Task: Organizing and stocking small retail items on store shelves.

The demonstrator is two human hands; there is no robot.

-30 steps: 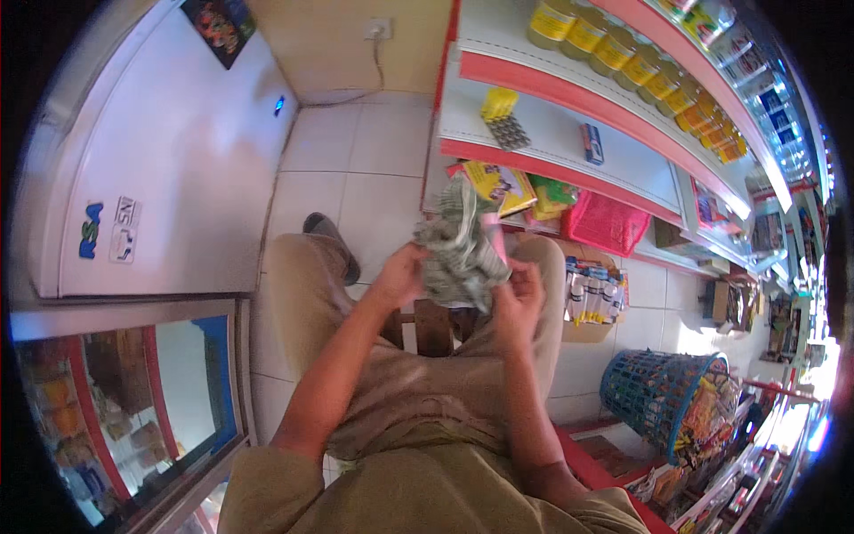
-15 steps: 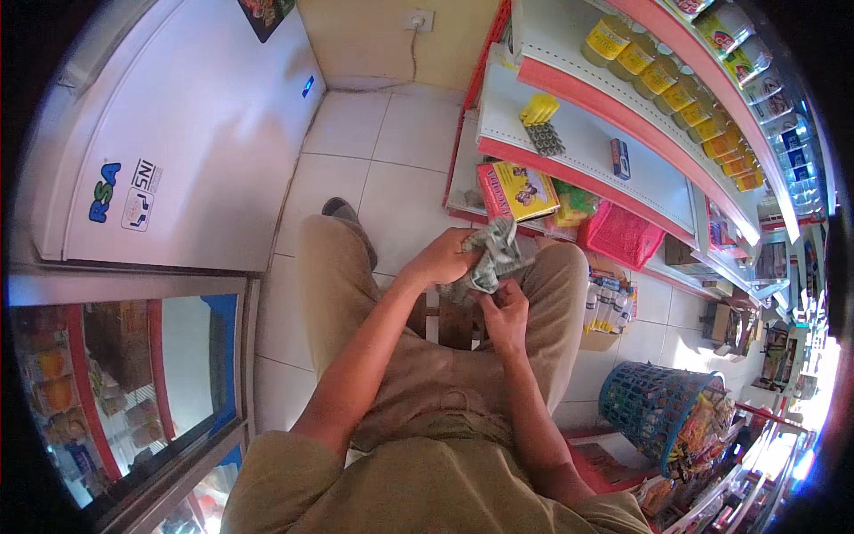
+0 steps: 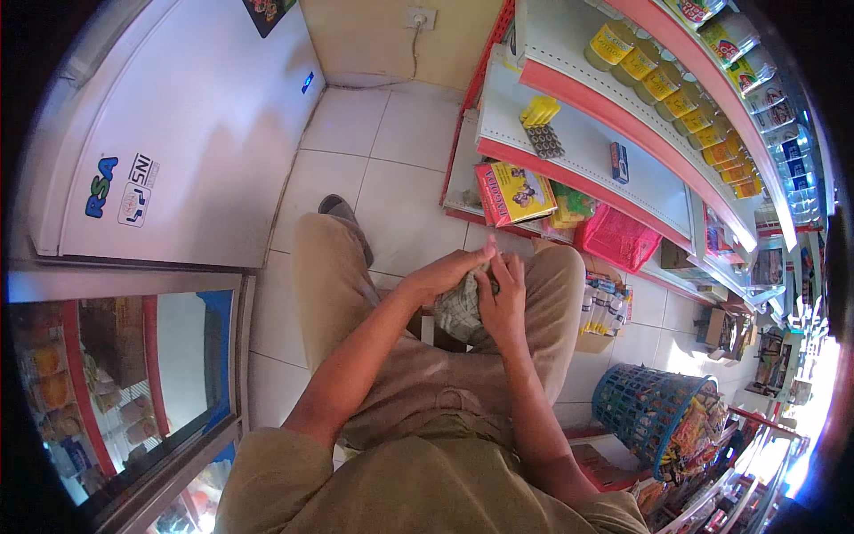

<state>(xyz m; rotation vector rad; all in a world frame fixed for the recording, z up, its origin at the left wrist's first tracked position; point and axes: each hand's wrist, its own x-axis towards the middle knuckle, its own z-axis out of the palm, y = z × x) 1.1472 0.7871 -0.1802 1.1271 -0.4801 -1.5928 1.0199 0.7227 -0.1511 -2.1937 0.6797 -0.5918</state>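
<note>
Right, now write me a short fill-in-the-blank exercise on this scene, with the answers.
1. The grey-green cloth between the left hand and right hand is ____ (bunched up/spread flat).
2. The big basket of packets is ____.
3. The white appliance stands on the person's ____ side.

Missing words: bunched up; blue; left.

Left fingers (image 3: 479, 256) and right fingers (image 3: 510, 269) have come together over the grey-green cloth (image 3: 456, 313), now bunched beneath.
</note>
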